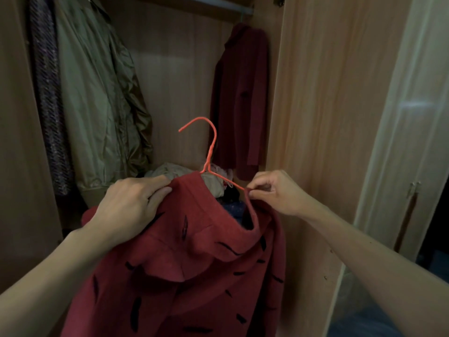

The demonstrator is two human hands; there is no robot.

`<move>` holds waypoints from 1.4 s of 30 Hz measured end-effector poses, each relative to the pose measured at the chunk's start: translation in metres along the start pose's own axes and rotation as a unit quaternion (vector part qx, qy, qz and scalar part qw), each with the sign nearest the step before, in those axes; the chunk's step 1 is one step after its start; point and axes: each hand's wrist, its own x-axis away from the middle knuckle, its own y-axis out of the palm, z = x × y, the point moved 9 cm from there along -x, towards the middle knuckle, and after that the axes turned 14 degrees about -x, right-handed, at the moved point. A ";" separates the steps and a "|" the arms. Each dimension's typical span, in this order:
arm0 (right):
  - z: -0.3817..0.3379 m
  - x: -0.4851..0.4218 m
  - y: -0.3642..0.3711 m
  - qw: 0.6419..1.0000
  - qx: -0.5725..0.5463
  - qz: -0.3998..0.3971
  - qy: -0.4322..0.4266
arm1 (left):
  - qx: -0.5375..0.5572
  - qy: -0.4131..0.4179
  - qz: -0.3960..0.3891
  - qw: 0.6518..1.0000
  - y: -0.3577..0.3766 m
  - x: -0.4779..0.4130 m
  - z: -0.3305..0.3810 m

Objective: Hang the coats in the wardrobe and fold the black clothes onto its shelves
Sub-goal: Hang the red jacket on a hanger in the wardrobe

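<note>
Red coat (pixel 194 276) collar gripped by both hands' fingers (pixel 155 190), open wardrobe (pixel 175 69) gap behind.

There is only one view, from a camera on the person's head. It looks forward and a little down into the open wardrobe (pixel 315 93), very near to it. Both forearms enter from the bottom corners, and the wide lens bends the edges of the wardrobe.

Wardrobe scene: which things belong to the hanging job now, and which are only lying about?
In use: red coat, orange hanger, left hand, right hand, wardrobe rail.
Only there: green jacket, dark red coat, pile of clothes, white door.
</note>
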 end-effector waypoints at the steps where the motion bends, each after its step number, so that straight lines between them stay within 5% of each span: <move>1: -0.001 0.000 0.000 1.000 -0.011 0.007 -0.002 | 0.003 -0.002 -0.001 1.000 0.001 0.001 0.001; 17: -0.019 -0.013 -0.039 0.951 -0.247 0.184 -0.014 | 0.031 0.008 -0.021 0.999 0.015 0.011 0.003; 24: -0.035 -0.018 -0.059 0.944 -0.231 0.235 -0.029 | 0.012 -0.044 0.002 0.999 0.012 0.018 0.004; 28: -0.026 -0.030 -0.012 0.962 -0.174 0.208 -0.012 | 0.100 -0.058 0.033 0.993 0.008 0.011 0.026; 36: -0.025 -0.029 0.033 0.997 0.012 0.006 0.081 | 0.145 -0.147 0.076 0.976 0.012 0.030 0.008; 42: -0.039 -0.007 0.028 0.986 -0.125 -0.037 0.101 | 0.123 -0.159 0.064 0.977 0.014 0.031 -0.005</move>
